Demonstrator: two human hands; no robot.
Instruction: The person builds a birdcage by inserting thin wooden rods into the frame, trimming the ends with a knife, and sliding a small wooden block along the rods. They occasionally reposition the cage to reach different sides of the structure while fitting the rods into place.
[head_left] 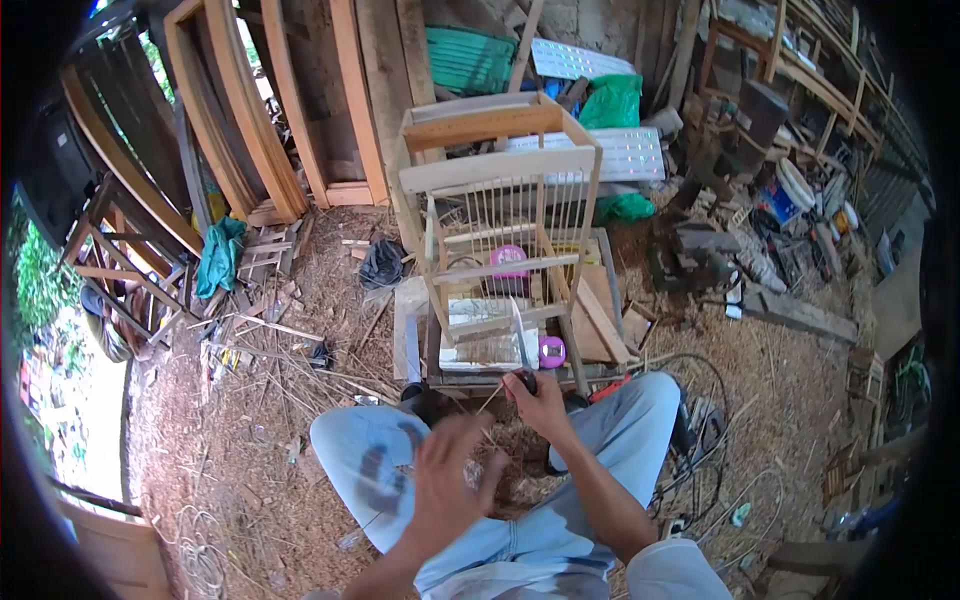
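Observation:
My right hand (pixel 540 405) is closed around the dark handle of a knife (pixel 522 345), whose long blade points up and away from me. A thin pale stick (pixel 490 401) slants between my two hands; I cannot make out what holds it. My left hand (pixel 455 475) hovers over my lap, smeared by motion, with the thumb apart from the fingers and nothing visible in it. Past the knife stands a wooden frame (pixel 497 170) with a row of thin upright spindles. Below it lies a pale, worn board (pixel 490 352), beside a round pink object (pixel 551 351).
Wood shavings and offcuts cover the ground (pixel 240 470). Door-like wooden frames (pixel 350 110) lean at the back left. A black bag (pixel 381 264) lies left of the spindled frame. To the right are a cable (pixel 722 400), a timber beam (pixel 800 315) and piled scrap.

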